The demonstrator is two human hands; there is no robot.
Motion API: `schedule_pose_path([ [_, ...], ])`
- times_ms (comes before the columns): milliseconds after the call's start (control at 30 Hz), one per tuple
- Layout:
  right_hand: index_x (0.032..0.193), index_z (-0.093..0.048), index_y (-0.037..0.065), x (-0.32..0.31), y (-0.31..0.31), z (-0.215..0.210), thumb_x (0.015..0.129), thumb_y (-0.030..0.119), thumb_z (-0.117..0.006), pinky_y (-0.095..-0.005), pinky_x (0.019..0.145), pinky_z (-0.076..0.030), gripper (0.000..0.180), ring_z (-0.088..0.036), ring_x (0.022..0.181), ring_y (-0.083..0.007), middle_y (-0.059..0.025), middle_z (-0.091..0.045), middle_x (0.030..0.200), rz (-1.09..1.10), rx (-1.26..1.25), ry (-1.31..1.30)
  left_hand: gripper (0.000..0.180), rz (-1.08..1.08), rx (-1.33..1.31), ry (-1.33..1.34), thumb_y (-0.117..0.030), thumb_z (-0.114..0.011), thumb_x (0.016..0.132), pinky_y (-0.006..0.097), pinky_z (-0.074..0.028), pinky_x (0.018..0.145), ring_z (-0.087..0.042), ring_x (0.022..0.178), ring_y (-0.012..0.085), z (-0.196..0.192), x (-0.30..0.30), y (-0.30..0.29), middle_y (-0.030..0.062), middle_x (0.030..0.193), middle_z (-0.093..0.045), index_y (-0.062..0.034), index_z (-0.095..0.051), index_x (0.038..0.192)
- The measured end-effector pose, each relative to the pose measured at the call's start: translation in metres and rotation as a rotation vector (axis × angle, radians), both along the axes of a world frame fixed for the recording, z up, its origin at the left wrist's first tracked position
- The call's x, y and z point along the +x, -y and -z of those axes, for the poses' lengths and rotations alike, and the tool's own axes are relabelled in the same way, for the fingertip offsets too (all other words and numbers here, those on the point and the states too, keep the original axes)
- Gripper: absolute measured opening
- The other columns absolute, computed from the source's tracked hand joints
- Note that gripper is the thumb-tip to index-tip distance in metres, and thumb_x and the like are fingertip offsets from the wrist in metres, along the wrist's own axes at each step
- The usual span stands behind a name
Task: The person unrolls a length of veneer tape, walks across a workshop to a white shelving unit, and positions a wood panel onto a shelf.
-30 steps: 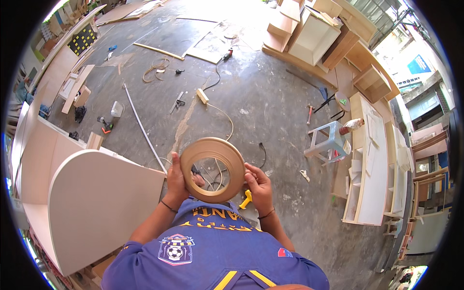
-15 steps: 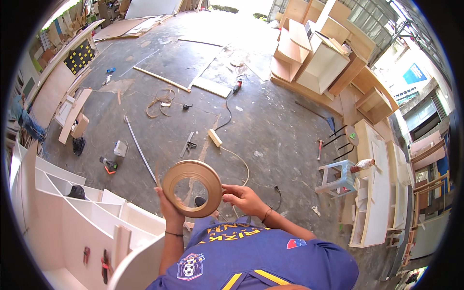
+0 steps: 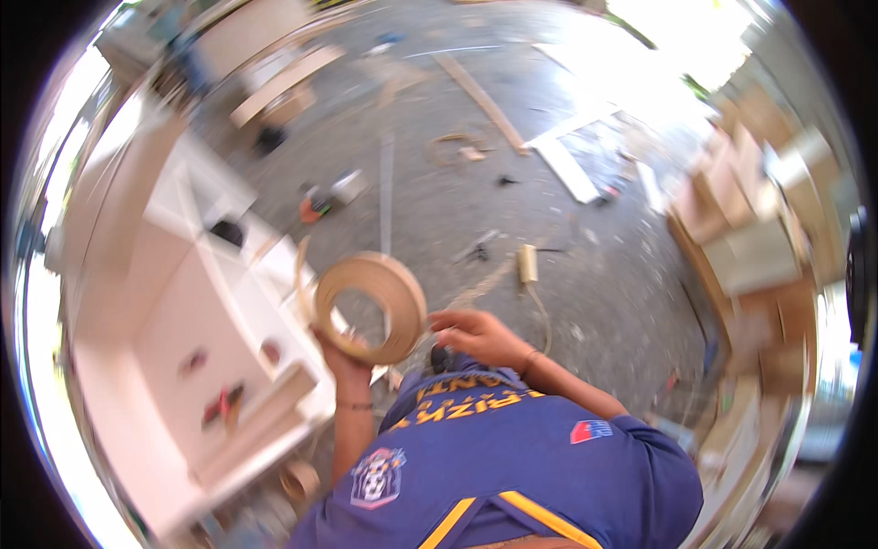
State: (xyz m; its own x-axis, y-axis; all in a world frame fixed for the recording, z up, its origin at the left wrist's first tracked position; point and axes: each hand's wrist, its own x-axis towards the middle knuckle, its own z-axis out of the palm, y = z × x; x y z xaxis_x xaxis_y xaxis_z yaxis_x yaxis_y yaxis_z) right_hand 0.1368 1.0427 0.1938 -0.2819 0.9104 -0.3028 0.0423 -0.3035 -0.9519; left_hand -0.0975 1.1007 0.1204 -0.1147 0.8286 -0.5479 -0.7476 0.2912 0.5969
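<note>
My left hand [image 3: 344,361] grips a tan roll of edge banding [image 3: 409,306] at its lower left rim, in front of my body. The roll is tilted, with a round hole through its middle. A loose strip end stands up at its left side. My right hand [image 3: 485,337] is beside the roll's right edge, fingers stretched toward it and apart from each other. Whether the fingertips touch the roll is hard to tell through the blur. Beside the left hand lies a white-and-tan cabinet carcass [image 3: 151,393].
Red-handled pliers [image 3: 219,407] lie in the cabinet. A cordless drill [image 3: 314,203], a cream power strip [image 3: 528,263] with its cable, and a long wooden strip [image 3: 480,101] are on the concrete floor. Box-like wooden cabinets [image 3: 754,252] stand at the right.
My view has swung left, so the cabinet carcass shows larger. The roll has turned more edge-on in my left hand. My right hand's fingers have straightened out.
</note>
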Motion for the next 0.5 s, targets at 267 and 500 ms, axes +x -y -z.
schedule_pose_path([
  [267, 0.121, -0.048, -0.001, 0.007, -0.052, -0.002, 0.088, 0.014, -0.052, -0.0251, 0.073, -0.046, 0.036, -0.058, 0.089, -0.0147, -0.0104, -0.059, 0.105, -0.103, -0.094, -0.105, 0.05, -0.38, 0.048, 0.093, -0.053, -0.02, 0.093, 0.032, -0.044, 0.072, -0.05, 0.087, 0.0154, -0.037, -0.003, -0.04, 0.0018, 0.096, -0.05, -0.0148, -0.048, 0.11],
  [500, 0.119, -0.049, -0.002, 0.049, -0.088, 0.018, 0.089, 0.016, -0.051, -0.0247, 0.068, -0.048, 0.035, -0.06, 0.086, -0.0153, -0.011, -0.06, 0.103, -0.017, -0.127, -0.059, 0.06, -0.69, 0.294, 0.026, -0.051, -0.008, 0.093, 0.04, -0.03, 0.104, -0.032, 0.126, 0.0243, -0.024, -0.043, -0.094, 0.0048, 0.136, -0.034, -0.0134, -0.034, 0.132],
])
